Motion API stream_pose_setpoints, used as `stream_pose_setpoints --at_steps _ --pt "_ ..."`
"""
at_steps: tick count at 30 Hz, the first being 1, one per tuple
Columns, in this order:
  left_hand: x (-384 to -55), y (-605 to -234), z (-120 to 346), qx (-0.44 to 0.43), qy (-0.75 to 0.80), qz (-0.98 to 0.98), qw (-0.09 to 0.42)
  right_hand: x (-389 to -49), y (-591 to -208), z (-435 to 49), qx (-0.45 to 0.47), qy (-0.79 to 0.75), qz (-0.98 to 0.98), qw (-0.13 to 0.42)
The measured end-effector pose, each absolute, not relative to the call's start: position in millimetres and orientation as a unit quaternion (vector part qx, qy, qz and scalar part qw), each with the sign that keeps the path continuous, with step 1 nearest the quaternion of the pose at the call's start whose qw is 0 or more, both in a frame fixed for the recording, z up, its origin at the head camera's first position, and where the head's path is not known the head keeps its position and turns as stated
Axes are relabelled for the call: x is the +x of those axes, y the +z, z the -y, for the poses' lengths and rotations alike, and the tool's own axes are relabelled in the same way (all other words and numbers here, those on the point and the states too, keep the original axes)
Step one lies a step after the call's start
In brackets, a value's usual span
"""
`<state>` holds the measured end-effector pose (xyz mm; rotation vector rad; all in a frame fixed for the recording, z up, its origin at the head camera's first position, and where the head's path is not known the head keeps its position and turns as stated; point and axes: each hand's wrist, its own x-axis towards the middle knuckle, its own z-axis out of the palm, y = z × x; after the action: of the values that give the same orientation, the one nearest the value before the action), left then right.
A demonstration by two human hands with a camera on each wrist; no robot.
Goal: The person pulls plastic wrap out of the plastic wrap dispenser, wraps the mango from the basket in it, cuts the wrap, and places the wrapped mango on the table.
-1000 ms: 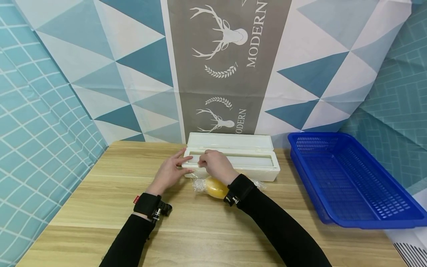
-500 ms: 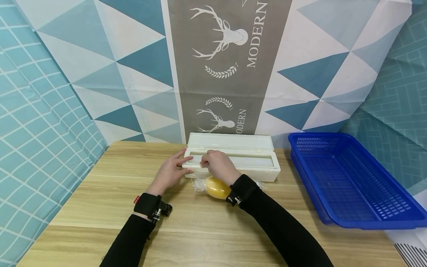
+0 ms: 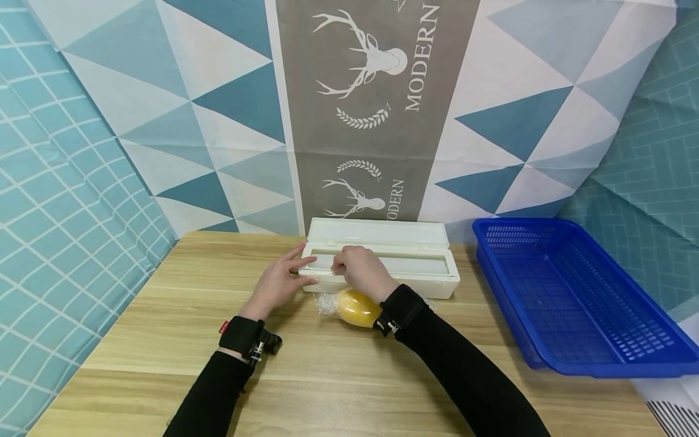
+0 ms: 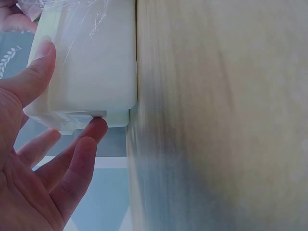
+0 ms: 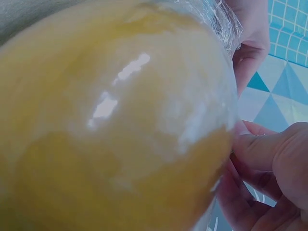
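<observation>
A white cling film dispenser box [image 3: 420, 286] stands at the table's back with its lid [image 3: 377, 232] tipped up. My left hand [image 3: 275, 284] holds the box's left end, thumb [image 4: 41, 67] on the upper front edge and fingers [image 4: 79, 159] at the end face. Along the front edge my right hand [image 3: 361, 271] pinches with thumb and curled fingers; they hide the small part between them. Below that wrist lies a smooth yellow oval fruit [image 3: 357, 307], wrapped in clear film [image 3: 327, 303] and close against the box. It fills much of the right wrist view.
A blue plastic basket [image 3: 579, 291] stands to the right of the box. The wooden table [image 3: 306, 376] runs up to a patterned cloth backdrop [image 3: 229, 121]. Film also hangs over the box front in the left wrist view.
My right hand has slid slightly to the right along the box's front edge, and more of the fruit shows. The left hand and box hold nearly still.
</observation>
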<state>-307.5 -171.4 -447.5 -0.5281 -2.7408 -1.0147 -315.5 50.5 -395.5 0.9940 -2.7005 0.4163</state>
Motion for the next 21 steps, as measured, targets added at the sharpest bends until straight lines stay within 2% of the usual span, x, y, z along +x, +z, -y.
stream_pose_setpoints --at_steps 21 --pt "-309 -448 169 -0.168 -0.327 0.925 0.090 -314 -397 -76 0.339 0.171 0.918 0.114"
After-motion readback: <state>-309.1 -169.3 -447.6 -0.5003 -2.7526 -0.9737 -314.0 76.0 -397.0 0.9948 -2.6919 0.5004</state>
